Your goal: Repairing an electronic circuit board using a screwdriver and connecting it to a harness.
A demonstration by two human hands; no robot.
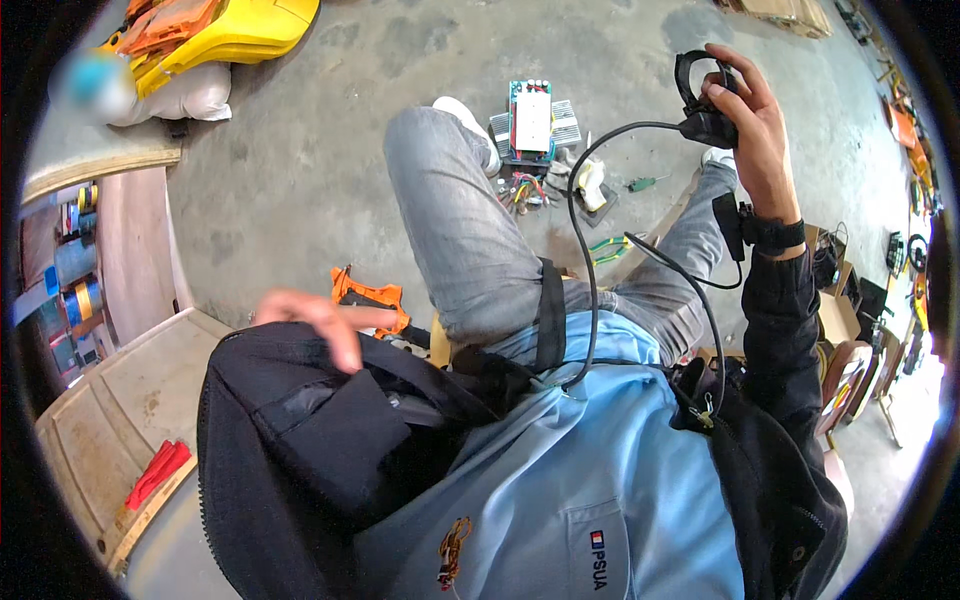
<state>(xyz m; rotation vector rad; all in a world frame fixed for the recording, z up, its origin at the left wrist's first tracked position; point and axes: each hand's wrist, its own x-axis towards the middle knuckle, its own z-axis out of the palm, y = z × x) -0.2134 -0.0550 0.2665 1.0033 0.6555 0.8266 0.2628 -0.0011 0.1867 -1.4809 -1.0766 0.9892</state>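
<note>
My right hand (752,120) is raised at the upper right, shut on a small black device (705,100) with a loop-shaped top. A black cable (585,250) runs from the device down to my chest. My left hand (320,318) hovers at the left over my dark jacket sleeve, fingers spread and holding nothing; it is blurred. An orange tool (368,298) lies just beyond the left hand. I sit with grey-trousered legs stretched over a concrete floor (300,150).
A circuit board with heat-sink fins (532,120), coloured wires (524,190) and a green-handled screwdriver (642,184) lie on the floor past my knee. Yellow plastic shells (230,35) sit at the upper left. A wooden pallet (100,420) with a red object (158,472) is at left. Boxes crowd the right edge.
</note>
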